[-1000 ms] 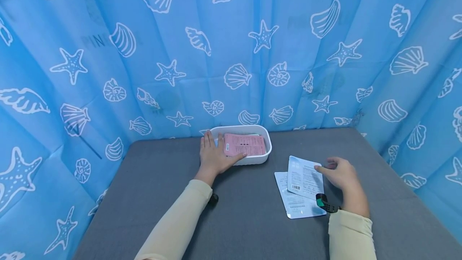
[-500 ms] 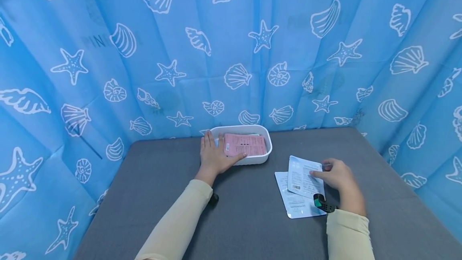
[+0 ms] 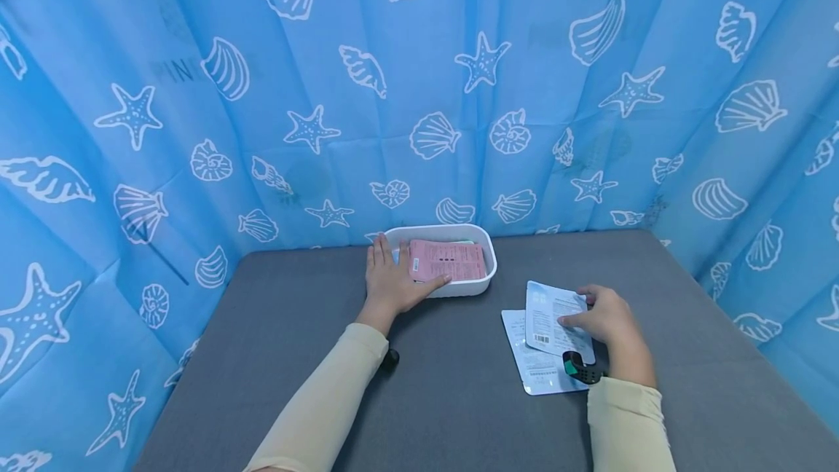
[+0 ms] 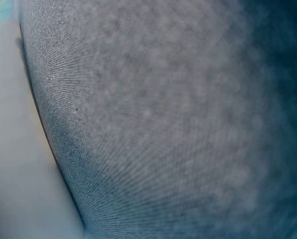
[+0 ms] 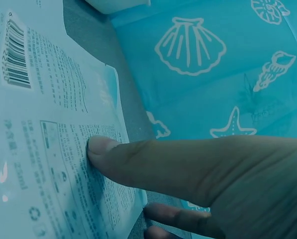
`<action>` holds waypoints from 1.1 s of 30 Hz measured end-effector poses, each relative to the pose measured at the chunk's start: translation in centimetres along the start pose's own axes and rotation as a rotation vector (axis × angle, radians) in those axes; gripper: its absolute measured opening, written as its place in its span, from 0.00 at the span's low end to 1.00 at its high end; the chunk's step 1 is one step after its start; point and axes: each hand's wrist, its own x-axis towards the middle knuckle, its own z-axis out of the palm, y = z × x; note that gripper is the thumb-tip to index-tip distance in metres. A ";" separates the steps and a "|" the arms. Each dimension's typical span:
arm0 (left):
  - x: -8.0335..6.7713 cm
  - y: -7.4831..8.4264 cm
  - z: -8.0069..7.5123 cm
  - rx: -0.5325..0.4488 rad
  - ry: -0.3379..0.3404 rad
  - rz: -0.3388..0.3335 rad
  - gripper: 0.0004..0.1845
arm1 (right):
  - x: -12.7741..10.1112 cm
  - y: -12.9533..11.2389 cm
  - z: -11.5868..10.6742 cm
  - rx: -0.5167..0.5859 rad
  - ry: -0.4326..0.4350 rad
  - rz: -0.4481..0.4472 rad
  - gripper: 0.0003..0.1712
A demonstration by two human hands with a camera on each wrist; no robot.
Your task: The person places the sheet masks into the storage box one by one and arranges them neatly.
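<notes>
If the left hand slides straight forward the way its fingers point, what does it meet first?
Probably the blue shell-print curtain. The left hand already rests on the white tray, thumb on the pink packet, and its fingers point along the tray's left end; depth is unclear.

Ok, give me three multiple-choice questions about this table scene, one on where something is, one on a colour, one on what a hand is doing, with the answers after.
1. Where does the pink packet lie?
A. in the white tray
B. on the bare table
C. in the right hand

2. What colour are the two packets by the right hand?
A. pink
B. light blue
C. yellow

3. What is the right hand doing?
A. resting flat on the table
B. pinching the upper blue packet
C. holding the tray

Answers: 1 A, the tray's rim surrounds it. 2 B, both the upper and the lower blue packet look pale blue. 3 B, the thumb presses its printed face with fingers beneath.
</notes>
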 end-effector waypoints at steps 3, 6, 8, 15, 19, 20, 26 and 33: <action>-0.1 0.0 -0.1 0.002 0.015 0.004 0.72 | 0.0 -0.1 0.0 0.007 -0.010 -0.008 0.48; -0.3 0.1 -0.3 -0.007 0.030 0.008 0.72 | 0.0 -0.1 0.1 0.005 -0.023 -0.011 0.48; -0.4 0.1 -0.3 -0.016 0.036 0.011 0.71 | 0.0 -0.1 0.1 0.002 -0.028 -0.009 0.47; -0.5 0.2 -0.4 -0.024 0.041 0.014 0.70 | 0.0 0.0 0.1 -0.001 -0.016 -0.023 0.45; -0.5 0.3 -0.4 -0.025 0.040 0.013 0.71 | 0.1 0.1 0.2 0.000 -0.003 -0.042 0.44; -0.5 0.3 -0.4 -0.023 0.039 0.012 0.71 | 0.1 0.1 0.3 -0.002 0.000 -0.046 0.44; -0.5 0.2 -0.4 -0.015 0.032 0.003 0.71 | 0.2 0.2 0.4 -0.003 0.016 -0.092 0.43; -0.4 0.2 -0.4 -0.010 0.038 0.009 0.71 | 0.4 0.5 0.6 0.021 0.018 -0.125 0.41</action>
